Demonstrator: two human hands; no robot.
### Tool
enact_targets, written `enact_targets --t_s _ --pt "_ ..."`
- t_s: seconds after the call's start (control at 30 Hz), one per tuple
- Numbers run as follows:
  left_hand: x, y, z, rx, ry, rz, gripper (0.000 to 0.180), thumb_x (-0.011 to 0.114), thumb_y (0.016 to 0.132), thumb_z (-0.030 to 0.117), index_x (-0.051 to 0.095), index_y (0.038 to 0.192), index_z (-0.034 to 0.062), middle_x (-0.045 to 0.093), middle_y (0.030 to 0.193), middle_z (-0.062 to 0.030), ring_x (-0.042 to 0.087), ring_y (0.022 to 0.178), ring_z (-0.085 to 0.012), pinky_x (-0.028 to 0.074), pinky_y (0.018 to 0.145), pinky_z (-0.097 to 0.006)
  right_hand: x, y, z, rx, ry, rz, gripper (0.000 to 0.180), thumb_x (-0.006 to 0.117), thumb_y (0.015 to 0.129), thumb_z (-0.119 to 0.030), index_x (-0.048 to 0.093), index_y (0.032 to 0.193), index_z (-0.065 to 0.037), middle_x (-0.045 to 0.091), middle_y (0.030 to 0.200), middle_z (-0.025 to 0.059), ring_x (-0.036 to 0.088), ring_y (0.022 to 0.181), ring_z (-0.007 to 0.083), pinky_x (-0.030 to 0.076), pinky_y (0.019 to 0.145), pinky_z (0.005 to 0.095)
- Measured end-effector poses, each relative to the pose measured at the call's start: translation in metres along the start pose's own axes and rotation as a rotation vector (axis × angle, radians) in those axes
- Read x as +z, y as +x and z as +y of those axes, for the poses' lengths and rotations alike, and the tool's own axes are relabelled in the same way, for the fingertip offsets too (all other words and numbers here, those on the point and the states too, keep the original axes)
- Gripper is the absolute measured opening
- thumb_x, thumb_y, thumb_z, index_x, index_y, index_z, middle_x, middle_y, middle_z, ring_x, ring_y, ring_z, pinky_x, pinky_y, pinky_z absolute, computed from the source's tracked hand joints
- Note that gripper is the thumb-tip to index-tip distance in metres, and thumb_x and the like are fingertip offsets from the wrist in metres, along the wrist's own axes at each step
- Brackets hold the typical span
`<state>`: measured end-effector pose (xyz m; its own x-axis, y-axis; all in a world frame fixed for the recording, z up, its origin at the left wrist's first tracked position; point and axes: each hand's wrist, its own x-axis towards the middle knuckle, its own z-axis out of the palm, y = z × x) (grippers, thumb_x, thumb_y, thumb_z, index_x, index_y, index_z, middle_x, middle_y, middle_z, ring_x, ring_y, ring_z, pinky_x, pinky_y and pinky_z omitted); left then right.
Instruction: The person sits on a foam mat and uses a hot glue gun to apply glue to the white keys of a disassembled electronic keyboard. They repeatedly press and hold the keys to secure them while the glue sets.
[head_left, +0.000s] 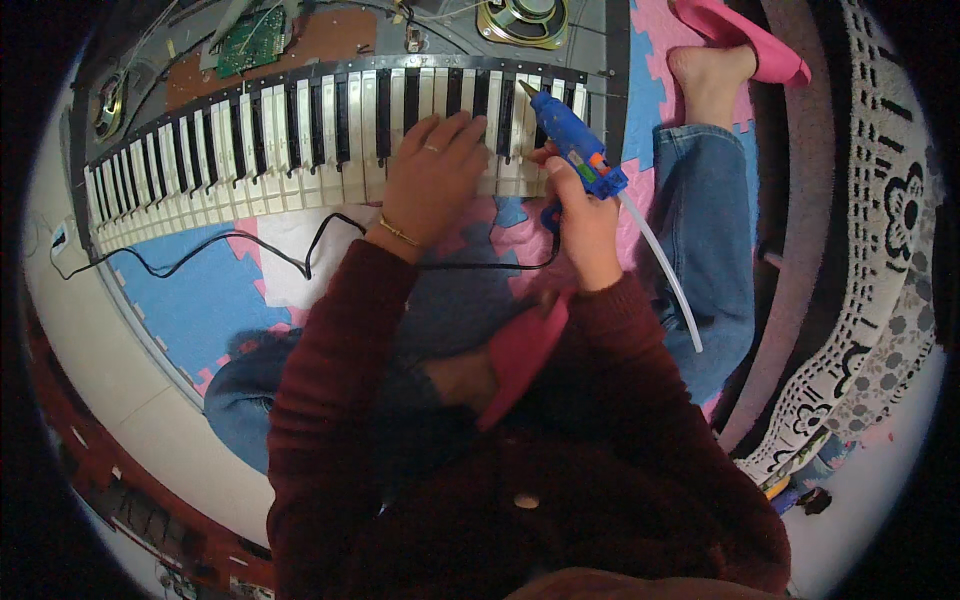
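The right hand grips the glue gun, apparently to angle its nozzle over the keys, which the loosely spread left hand seems to steady.

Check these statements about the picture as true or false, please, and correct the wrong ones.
1. The left hand holds the glue gun. False: the right hand does.
2. The left hand lies over the keys. True.
3. The glue stick is black. False: it is whitish.
4. A green board lies beyond the keys. True.
5. The slippers are green. False: they are pink.
6. The nozzle is over the keys. True.
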<state>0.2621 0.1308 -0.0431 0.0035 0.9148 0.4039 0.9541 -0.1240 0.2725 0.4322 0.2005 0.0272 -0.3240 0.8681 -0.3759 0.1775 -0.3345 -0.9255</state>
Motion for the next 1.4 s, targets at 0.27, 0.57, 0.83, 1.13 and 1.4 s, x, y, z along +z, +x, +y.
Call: enact_targets --t_s 0.27,0.57,0.83,1.13,1.4 --pt "0.003 -0.005 -0.001 0.001 -0.005 0.08 0.009 0.06 0.081 0.017 0.063 0.089 0.0131 0.063 0.126 -0.0033 0.055 0.122 -0.021 0.041 0.104 -0.045 0.008 0.01 0.003 -0.027 -0.193 0.013 0.024 0.066 0.093 -0.024 0.072 0.104 -0.004 0.061 0.074 -0.0045 0.046 0.061 0.0028 0.037 0.056 0.0215" --pt "0.001 -0.007 -0.002 -0.018 -0.036 0.003 0.015 0.064 0.085 0.016 0.064 0.1 0.0138 0.061 0.135 -0.0015 0.053 0.127 -0.0217 0.042 0.102 -0.045 0.013 0.02 0.005 -0.062 -0.264 -0.009 0.023 0.067 0.091 -0.023 0.073 0.102 -0.004 0.059 0.071 -0.0053 0.049 0.061 0.0028 0.037 0.055 0.0207" --pt "0.002 -0.007 -0.002 -0.013 -0.003 0.001 0.016 0.064 0.085 0.017 0.064 0.1 0.0141 0.06 0.135 -0.0012 0.053 0.127 -0.0209 0.042 0.101 -0.045 0.011 0.023 0.0 -0.088 -0.306 -0.023 0.025 0.072 0.088 -0.021 0.067 0.099 0.001 0.067 0.08 0.0032 0.058 0.072 0.0098 0.049 0.067 0.0284" --pt "0.001 -0.007 0.001 -0.044 -0.002 -0.019 0.015 0.065 0.085 0.017 0.064 0.1 0.0152 0.061 0.135 0.0 0.053 0.127 -0.0192 0.041 0.102 -0.045 0.014 0.027 -0.004 -0.06 -0.329 -0.01 0.023 0.072 0.087 -0.021 0.067 0.094 0.0 0.063 0.074 0.0025 0.055 0.067 0.0106 0.047 0.062 0.0289" --pt "-0.001 -0.005 0.002 -0.062 0.003 -0.045 0.015 0.068 0.084 0.02 0.065 0.097 0.0153 0.062 0.134 0.0011 0.055 0.126 -0.0188 0.041 0.102 -0.045 0.014 0.031 -0.007 -0.059 -0.367 -0.013 0.024 0.072 0.087 -0.022 0.067 0.094 0.0 0.063 0.073 0.0018 0.054 0.067 0.0089 0.046 0.06 0.0274"
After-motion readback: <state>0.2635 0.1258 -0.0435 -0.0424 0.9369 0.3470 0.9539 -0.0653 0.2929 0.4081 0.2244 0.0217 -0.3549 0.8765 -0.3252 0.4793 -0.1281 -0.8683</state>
